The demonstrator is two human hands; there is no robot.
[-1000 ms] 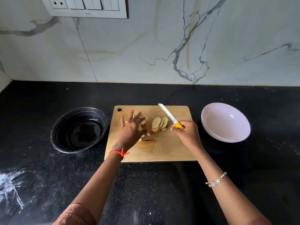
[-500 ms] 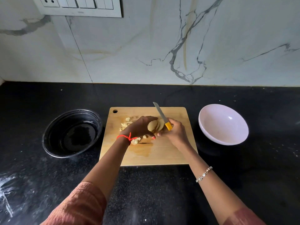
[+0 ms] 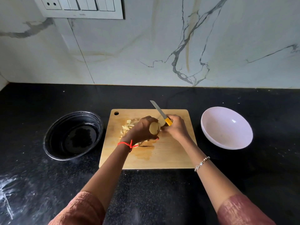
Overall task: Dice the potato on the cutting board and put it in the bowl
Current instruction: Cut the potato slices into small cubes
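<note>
A wooden cutting board (image 3: 170, 158) lies in the middle of the black counter. My left hand (image 3: 141, 130) grips a stack of round potato slices (image 3: 154, 128), held on edge above the board. A heap of diced potato (image 3: 127, 127) lies on the board just left of that hand, partly hidden by it. My right hand (image 3: 176, 128) holds a knife (image 3: 159, 112) by its yellow handle, blade pointing up and away to the left, and touches the slices. An empty pale pink bowl (image 3: 227, 129) stands right of the board.
A black round bowl (image 3: 73, 135) holding a little water sits left of the board. The marble wall with a switch panel (image 3: 81, 7) rises behind the counter. A wet stain marks the board's middle. White dusty smears lie on the counter at the lower left.
My left hand left the diced heap, reached right and picked up the fanned potato slices as a stack. My right hand with the knife came in against the slices.
</note>
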